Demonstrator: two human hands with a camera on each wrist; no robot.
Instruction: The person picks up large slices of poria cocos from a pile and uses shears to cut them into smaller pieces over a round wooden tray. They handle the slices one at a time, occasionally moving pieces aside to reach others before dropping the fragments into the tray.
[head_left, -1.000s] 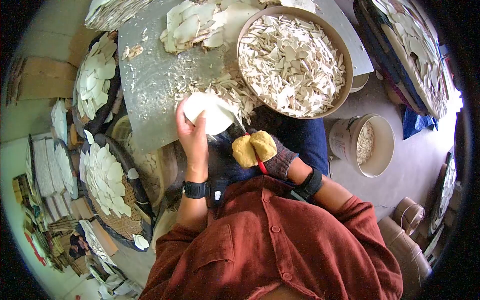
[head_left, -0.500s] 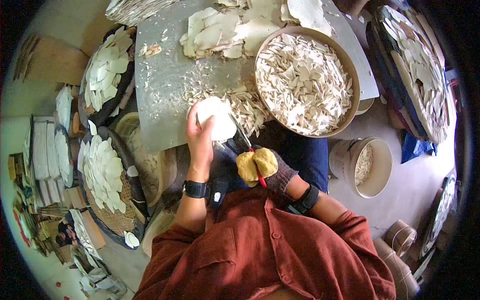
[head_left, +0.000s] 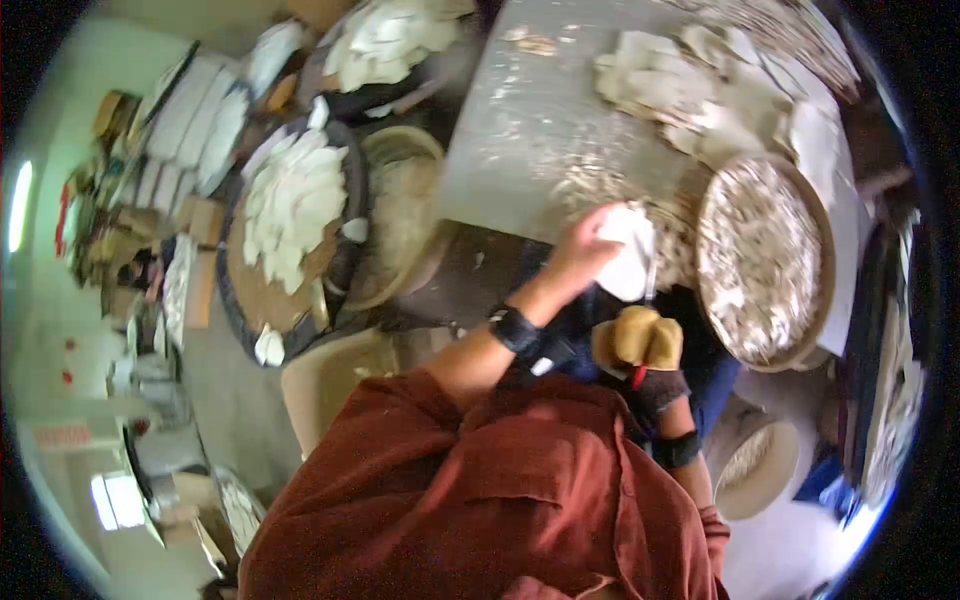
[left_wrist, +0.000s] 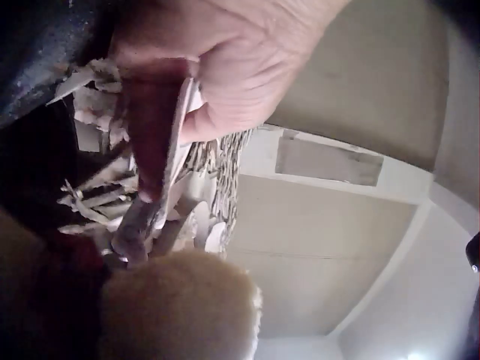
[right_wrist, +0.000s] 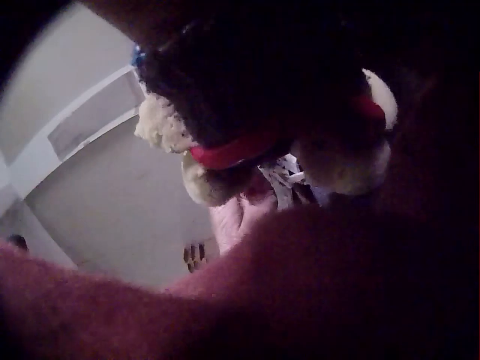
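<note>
Your left grip (head_left: 585,247) pinches a white sheet (head_left: 628,262) between thumb and fingers, near the front edge of the desk (head_left: 510,130). Your gloved right grip (head_left: 662,386) is curled round yellow-padded, red-handled scissors (head_left: 638,378), blades at the sheet's right edge. Just beyond lie loose slivers (head_left: 672,240); rightward sits a round tray (head_left: 829,258) full of more.

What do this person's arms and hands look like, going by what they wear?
The left hand is ungloved; the right hand wears a dark glove. Each wrist has a black band. Rust-red sleeves stop short of these.
</note>
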